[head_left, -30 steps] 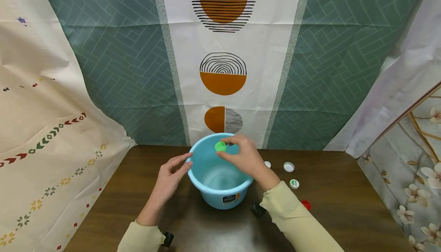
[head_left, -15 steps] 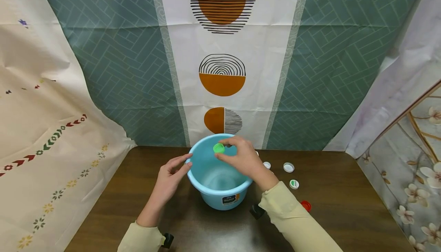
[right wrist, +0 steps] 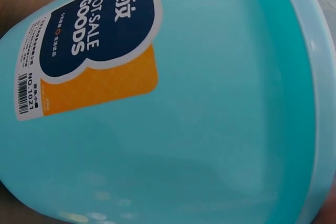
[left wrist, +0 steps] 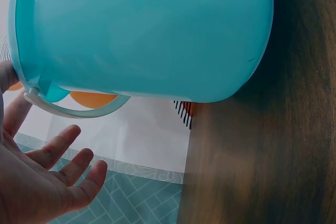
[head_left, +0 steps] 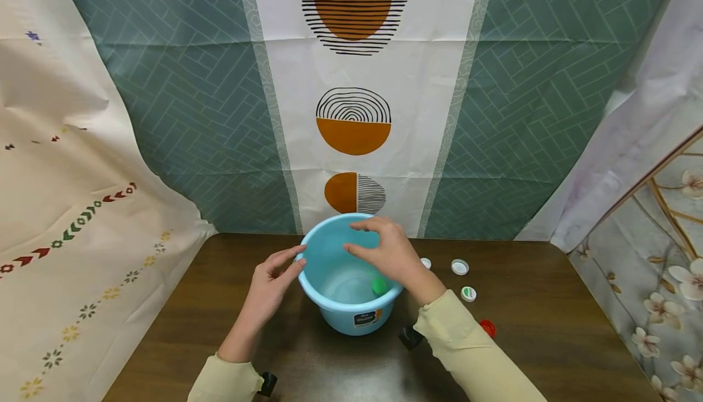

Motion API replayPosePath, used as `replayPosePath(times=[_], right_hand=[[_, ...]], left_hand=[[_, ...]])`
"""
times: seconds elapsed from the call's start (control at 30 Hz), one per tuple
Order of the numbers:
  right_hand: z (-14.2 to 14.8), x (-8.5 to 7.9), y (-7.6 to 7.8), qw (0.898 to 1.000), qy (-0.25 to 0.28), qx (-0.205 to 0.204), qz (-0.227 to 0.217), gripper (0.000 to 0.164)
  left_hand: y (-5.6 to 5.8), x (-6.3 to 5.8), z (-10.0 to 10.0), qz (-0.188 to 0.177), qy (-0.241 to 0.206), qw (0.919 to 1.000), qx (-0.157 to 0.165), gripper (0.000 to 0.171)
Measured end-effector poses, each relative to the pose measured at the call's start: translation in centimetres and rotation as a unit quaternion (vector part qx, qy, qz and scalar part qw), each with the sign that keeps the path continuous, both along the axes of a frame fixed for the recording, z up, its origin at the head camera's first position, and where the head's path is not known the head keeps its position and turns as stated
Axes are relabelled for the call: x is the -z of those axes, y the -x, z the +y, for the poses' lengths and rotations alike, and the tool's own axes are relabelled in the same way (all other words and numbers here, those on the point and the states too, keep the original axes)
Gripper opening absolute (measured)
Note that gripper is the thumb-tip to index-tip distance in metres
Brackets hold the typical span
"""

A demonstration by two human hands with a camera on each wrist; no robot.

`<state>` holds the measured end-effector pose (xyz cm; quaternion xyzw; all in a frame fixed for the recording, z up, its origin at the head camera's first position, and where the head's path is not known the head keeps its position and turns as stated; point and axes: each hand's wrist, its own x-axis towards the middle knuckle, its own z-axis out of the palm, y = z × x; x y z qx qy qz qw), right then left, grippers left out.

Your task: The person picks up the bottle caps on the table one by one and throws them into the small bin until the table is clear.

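This looks like a screened-off corner, whether in a home or a studio I cannot tell: a creased, printed green-and-white backdrop (head_left: pixel 351 69) behind a dark wooden desk (head_left: pixel 549 335), a cream patterned cloth (head_left: pixel 82 158) left, a flowered sheet (head_left: pixel 631 268) right.

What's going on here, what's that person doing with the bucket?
A person has the left hand touching the rim of a light-blue bucket. The right hand is over its opening, thumb and fingers apart, holding nothing. A small green cap is inside the bucket; whether it has settled, I can't tell. On the table, right of the bucket, are white caps and a red one.
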<state>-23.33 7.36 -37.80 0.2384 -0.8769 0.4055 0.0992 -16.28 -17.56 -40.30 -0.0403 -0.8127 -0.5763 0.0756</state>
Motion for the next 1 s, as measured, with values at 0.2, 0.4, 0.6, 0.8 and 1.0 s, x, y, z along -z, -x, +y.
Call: replayPosePath(times=[0.2,0.4,0.6,0.8,1.0], right_hand=[[0.6,-0.1,-0.2,1.0,0.009,0.004,-0.016,0.04],[1.7,-0.4,-0.5,0.999,0.014,0.014,-0.026,0.042],[3.7,-0.8,-0.7,0.999,0.03,0.031,-0.02,0.042],[6.0,-1.2,-1.1,0.998,0.046,0.043,-0.007,0.043],[8.8,-0.9,-1.4,0.997,0.029,0.072,0.018,0.044]], left_hand=[[-0.2,0.0,0.1,0.004,0.001,1.0,-0.002,0.037],[-0.4,-0.1,0.3,0.003,0.001,1.0,-0.004,0.037],[-0.5,-0.2,0.4,0.002,0.0,1.0,-0.006,0.037],[-0.5,-0.2,0.4,0.007,0.003,0.9999,-0.008,0.037],[-0.7,0.0,0.4,0.007,0.004,0.9999,-0.009,0.037]])
